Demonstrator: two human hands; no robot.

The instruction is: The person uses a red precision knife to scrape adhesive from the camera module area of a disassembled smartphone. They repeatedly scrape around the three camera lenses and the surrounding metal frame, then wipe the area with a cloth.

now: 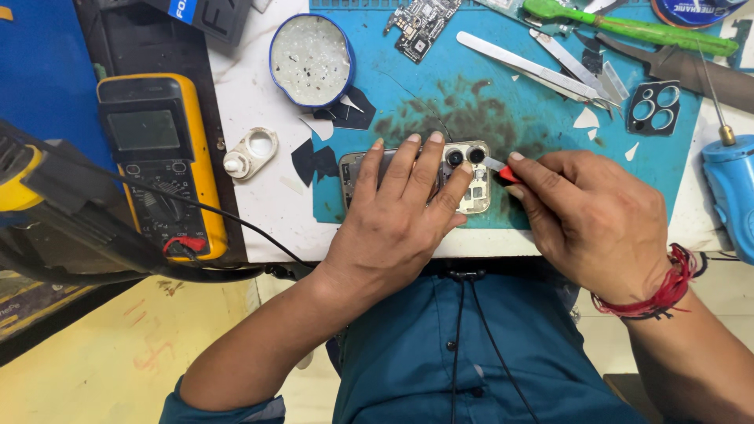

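My left hand [400,206] lies flat on an opened phone [471,184] with round camera lenses, pressing it onto the blue work mat [503,118]. My right hand [585,212] grips a small red-handled tool [503,169], whose metal tip touches the phone beside the camera lenses. Most of the phone's body is hidden under my left fingers. A red thread band circles my right wrist.
A yellow multimeter [161,157] lies at left with a hot-air tool [47,204] before it. Behind the phone are a round tin [311,59], a circuit board [420,27], tweezers [534,67], a green-handled tool [628,27], a camera frame [653,107] and a blue device [730,184].
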